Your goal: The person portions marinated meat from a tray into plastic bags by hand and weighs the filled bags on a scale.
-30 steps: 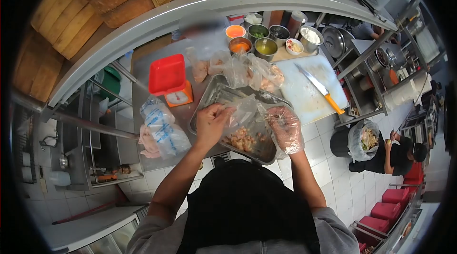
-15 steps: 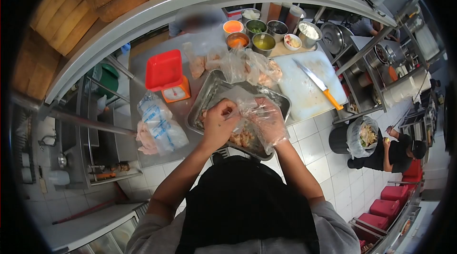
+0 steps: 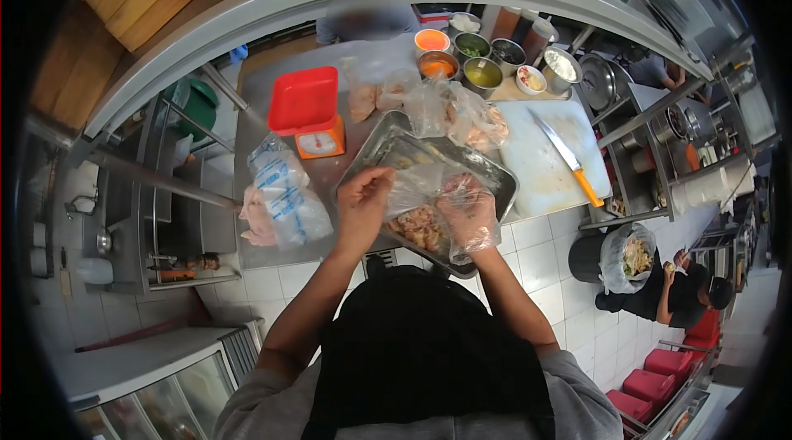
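Observation:
A clear plastic bag (image 3: 418, 182) stretches between my two hands over a metal tray. My left hand (image 3: 361, 207) pinches its left edge between thumb and fingers. Clear film wraps my right hand (image 3: 468, 215) down to the wrist; its fingers are curled against the bag's right side. Below, chopped raw meat (image 3: 418, 228) lies in the near part of the tray (image 3: 505, 180). Several clear bags of meat (image 3: 474, 118) rest along the tray's far side.
Right of the tray, an orange-handled knife (image 3: 567, 157) lies on a white cutting board (image 3: 528, 130). An orange scale (image 3: 320, 141) with a red pan and a blue-printed bag (image 3: 289, 201) stand left. Behind are sauce containers (image 3: 481, 73). A lined bin (image 3: 629, 258) and another person (image 3: 689, 287) are at right.
My left hand has moved left, away from my right hand, drawing the plastic out between them. More of the meat in the tray shows. The whole view has shifted slightly.

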`<state>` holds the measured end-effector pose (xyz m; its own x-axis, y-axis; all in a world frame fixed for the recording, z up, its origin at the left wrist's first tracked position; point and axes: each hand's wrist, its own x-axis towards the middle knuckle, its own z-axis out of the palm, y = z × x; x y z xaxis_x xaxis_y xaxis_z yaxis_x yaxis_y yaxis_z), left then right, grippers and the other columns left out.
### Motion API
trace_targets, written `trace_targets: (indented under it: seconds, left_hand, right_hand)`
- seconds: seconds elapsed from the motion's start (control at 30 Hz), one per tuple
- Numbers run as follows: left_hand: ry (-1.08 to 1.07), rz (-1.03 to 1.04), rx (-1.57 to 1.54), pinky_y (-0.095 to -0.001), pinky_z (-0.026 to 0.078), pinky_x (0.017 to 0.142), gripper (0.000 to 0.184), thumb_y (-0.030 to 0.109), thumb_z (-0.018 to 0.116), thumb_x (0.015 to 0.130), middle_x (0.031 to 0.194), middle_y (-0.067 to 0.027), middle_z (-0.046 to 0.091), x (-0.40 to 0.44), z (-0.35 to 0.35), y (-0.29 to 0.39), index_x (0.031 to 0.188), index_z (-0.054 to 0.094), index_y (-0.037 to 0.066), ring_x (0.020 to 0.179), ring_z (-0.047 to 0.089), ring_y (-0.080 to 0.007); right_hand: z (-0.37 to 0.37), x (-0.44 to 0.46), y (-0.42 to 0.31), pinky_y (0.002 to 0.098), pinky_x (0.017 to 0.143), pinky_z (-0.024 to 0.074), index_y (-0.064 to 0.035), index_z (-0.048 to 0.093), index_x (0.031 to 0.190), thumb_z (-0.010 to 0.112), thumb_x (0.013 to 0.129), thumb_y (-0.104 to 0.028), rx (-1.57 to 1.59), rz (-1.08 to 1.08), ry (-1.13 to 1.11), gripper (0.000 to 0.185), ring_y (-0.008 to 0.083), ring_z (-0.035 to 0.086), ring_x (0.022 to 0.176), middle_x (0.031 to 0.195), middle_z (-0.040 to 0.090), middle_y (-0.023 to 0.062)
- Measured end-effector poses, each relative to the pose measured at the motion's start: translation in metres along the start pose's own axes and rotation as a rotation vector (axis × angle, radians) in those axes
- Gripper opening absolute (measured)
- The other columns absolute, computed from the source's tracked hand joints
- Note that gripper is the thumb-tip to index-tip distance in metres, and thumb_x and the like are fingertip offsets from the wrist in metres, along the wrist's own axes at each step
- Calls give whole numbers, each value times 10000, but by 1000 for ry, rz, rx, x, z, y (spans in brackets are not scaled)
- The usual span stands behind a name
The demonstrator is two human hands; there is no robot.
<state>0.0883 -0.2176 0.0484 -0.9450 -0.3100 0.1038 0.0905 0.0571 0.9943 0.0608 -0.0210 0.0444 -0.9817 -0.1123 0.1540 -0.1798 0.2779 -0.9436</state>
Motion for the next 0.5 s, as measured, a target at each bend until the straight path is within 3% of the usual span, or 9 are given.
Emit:
trace_targets:
  seconds: [0.07,0.2,0.3,0.4,0.47,0.5]
  left_hand:
    - [67,11,41,-247,436,605,138,31,646,951,895,-12,659,1,-10,9,1057,717,-24,704,530,-51]
    - [30,492,618,-262,466,577,58,7,593,969,772,-5,609,5,-22,20,969,633,-36,657,582,-65]
    - [31,209,543,-299,499,577,16,-12,571,970,820,-27,605,5,-30,12,954,570,-15,685,629,-117]
    - [43,-136,-207,-336,517,571,50,-17,585,956,863,-45,617,7,-29,-2,984,564,19,732,641,-147]
    - [131,-171,-437,-324,518,578,85,-14,600,949,856,-42,612,7,-18,-5,1006,563,36,735,629,-138]
    - [175,-188,-551,-318,519,582,103,-13,608,946,852,-41,610,7,-14,-6,1017,562,45,737,623,-133]
  right_hand:
    - [0,2,12,385,759,514,-20,631,908,772,746,-157,10,-35,19,255,281,651,784,840,667,165]
    - [-7,2,-5,413,792,515,-34,636,941,766,750,-168,-163,-34,-28,268,338,669,798,867,667,192]
    - [-2,3,-5,424,802,515,-49,646,974,758,754,-183,-220,-158,-30,280,359,671,778,862,667,194]
    - [7,3,9,422,809,520,-58,660,993,756,762,-196,-338,-272,-80,286,366,672,760,838,667,191]
    - [15,2,14,414,813,525,-56,676,986,755,771,-199,-427,-316,-124,270,353,681,751,821,670,195]
    - [19,3,12,411,821,525,-52,684,979,752,780,-198,-395,-225,-127,256,340,685,756,817,677,191]
